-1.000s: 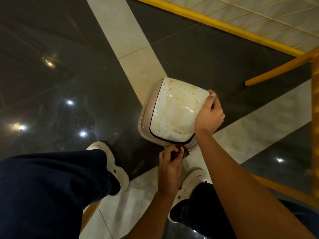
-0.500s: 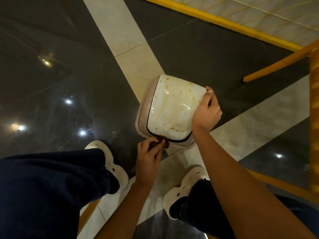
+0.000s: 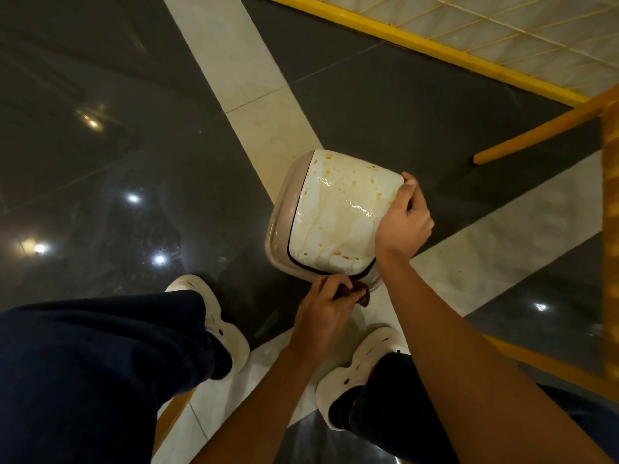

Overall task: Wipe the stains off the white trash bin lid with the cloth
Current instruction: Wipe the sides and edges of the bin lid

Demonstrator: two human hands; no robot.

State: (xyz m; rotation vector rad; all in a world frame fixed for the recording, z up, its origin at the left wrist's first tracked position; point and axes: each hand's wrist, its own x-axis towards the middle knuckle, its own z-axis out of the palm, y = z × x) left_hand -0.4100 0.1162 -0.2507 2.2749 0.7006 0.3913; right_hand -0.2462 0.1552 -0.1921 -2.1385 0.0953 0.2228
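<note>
Dark glossy floor (image 3: pixel 100 155) w/ pale tile strips (image 3: pixel 234 61), yellow railing (image 3: pixel 435 45) (upper right), white shoes (image 3: pixel 217 316).

Both arms are bare right down to the wrists, no sleeves in sight, and the left hand (image 3: pixel 323 318) and right hand (image 3: pixel 403 226) carry no glove that shows. Down below, dark navy trousers (image 3: pixel 100 356), loose and creased at the knee. And the footwear: chunky off-white clogs, rounded toes, the left shoe (image 3: pixel 217 316) with small holes along its side, the right shoe (image 3: pixel 355 373) punched with little slots across the top.
</note>
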